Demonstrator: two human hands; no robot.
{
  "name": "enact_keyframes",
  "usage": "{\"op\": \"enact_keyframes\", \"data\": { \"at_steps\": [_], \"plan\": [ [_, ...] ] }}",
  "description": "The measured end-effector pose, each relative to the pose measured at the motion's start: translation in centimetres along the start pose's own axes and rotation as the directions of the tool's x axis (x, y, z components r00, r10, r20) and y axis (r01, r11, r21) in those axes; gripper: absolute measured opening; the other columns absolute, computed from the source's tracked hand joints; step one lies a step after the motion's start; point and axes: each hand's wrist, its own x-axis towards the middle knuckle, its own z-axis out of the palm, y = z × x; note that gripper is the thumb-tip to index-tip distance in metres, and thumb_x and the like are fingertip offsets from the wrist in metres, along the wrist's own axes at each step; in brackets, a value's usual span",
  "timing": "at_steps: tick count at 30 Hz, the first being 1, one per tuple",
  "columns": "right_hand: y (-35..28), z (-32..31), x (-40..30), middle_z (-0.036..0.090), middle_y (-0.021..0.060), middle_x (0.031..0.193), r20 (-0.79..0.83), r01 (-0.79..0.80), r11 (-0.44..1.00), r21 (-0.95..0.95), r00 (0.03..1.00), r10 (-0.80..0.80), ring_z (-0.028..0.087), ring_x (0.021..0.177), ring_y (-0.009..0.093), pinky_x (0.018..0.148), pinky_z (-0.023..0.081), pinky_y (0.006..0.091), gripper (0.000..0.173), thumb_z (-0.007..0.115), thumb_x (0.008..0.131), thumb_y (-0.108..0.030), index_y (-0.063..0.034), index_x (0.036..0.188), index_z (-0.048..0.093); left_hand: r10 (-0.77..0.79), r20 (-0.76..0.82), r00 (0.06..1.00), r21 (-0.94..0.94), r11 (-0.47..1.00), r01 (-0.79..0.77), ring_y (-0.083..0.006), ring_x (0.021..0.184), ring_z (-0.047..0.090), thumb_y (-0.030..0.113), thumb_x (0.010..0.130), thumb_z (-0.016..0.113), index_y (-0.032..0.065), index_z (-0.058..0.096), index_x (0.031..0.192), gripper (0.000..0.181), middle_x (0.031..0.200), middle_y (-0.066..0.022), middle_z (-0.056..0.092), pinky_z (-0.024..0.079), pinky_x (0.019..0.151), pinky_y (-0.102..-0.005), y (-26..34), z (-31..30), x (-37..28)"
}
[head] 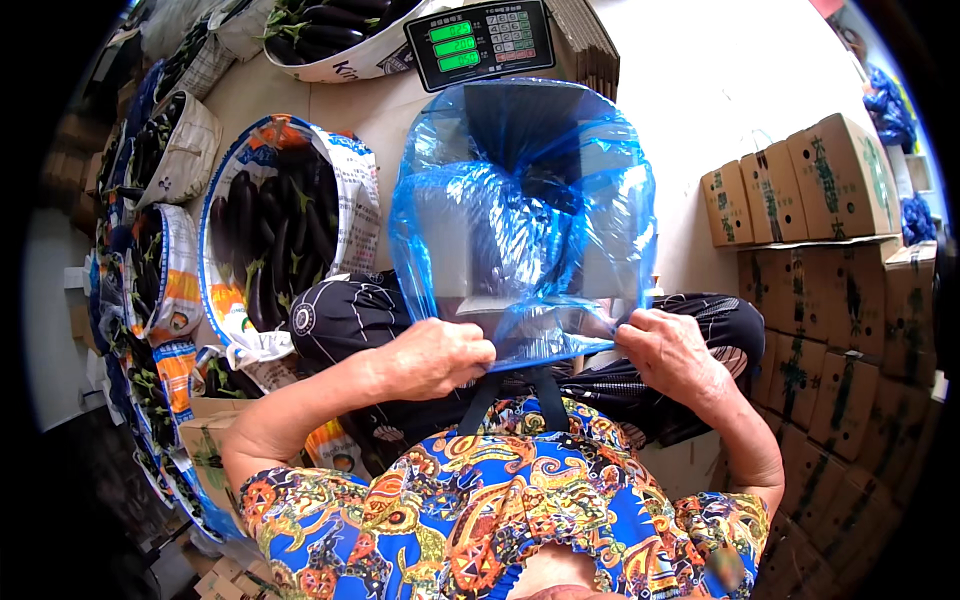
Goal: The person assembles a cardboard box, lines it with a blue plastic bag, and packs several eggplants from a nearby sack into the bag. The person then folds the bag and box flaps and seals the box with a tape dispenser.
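A blue translucent plastic bag (525, 225) is spread wide in front of me, its mouth rim towards my lap. My left hand (439, 358) pinches the near rim on the left side. On the right side, my right hand (667, 349) grips the same rim. Grey and dark shapes show through the film, but I cannot tell fully what lies under it. Just beyond the bag's far edge stands a digital scale display (480, 43) with lit green readouts and a keypad. Left of the bag, an open woven sack (358, 195) holds several dark eggplants (281, 225).
Another sack of eggplants (330, 34) stands at the back left, beside flattened cardboard (589, 45) behind the scale display. More filled sacks (180, 161) line the far left. Printed cardboard boxes (840, 180) are stacked along the right. My legs (352, 307) are bent under the bag's near side.
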Motion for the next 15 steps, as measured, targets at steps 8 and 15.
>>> {"op": "enact_keyframes", "data": {
  "at_steps": [8, 15],
  "plan": [
    [4.1, 11.2, 1.1, 0.066, 0.0164, 0.088, 0.242, -0.08, 0.968, -0.238, 0.96, 0.139, 0.067, 0.085, 0.034, 0.071, 0.055, 0.0427, 0.014, 0.06, 0.081, -0.009, -0.0062, 0.091, 0.069, 0.047, 0.058, 0.997, 0.354, 0.933, -0.064, -0.0365, 0.087, 0.061, 0.014, 0.082, 0.066, 0.0058, 0.061, 0.103, 0.022, 0.092, -0.0156, 0.058, 0.05, 0.076, -0.0465, -2.4, 8.1, 1.4],
    [1.3, 5.7, 0.4, 0.066, 0.0171, 0.093, 0.266, -0.171, 0.956, -0.237, 0.935, 0.233, 0.068, 0.087, 0.033, 0.073, 0.055, 0.0435, 0.015, 0.06, 0.083, -0.008, -0.0027, 0.097, 0.064, 0.081, -0.217, 0.973, -0.077, 0.992, -0.1, -0.031, 0.087, 0.066, 0.012, 0.088, 0.065, 0.0027, 0.065, 0.109, 0.023, 0.096, -0.0151, 0.068, 0.053, 0.079, -0.0368, 0.0, -5.5, -2.2]
  ]
}}
